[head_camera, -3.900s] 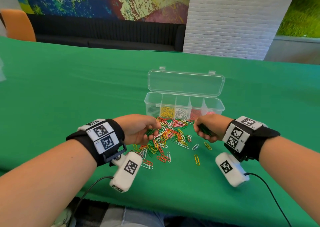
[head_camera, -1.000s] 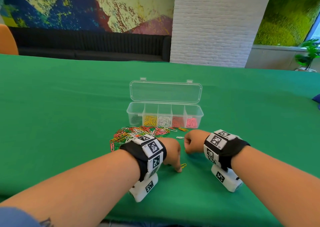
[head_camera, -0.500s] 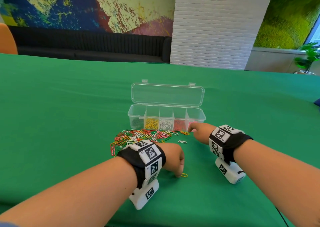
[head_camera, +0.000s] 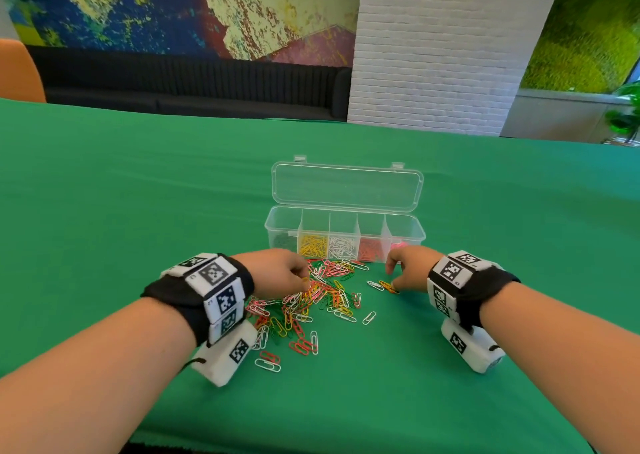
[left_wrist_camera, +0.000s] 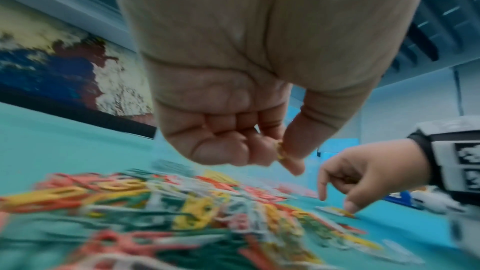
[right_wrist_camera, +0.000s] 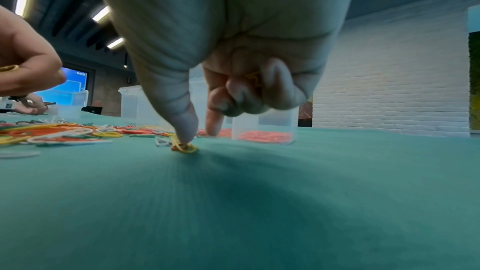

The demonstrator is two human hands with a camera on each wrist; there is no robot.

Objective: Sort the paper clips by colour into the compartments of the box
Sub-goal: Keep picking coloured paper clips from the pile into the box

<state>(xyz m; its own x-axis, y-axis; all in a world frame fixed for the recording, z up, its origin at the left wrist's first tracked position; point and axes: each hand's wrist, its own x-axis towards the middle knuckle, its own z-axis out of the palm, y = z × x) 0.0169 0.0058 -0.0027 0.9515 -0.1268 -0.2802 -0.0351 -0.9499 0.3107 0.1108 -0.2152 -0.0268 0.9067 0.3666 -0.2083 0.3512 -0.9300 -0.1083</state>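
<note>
On the green worktop, a yellow wire paper clip is pinned under the right hand thumb, more yellow tucked in its curled fingers. Yellow clips are pinched in the left hand over the mixed-colour pile. Beyond waits the clear five-compartment plastic box. The clip is best slid clear before being lifted.

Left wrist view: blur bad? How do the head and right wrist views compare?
Left wrist: clip pile smeared by motion blur, colours bluish. Head: sharp, evenly lit, table edge bowed by the wide lens. Right wrist: near cloth streaked, right hand casts a soft shadow.
</note>
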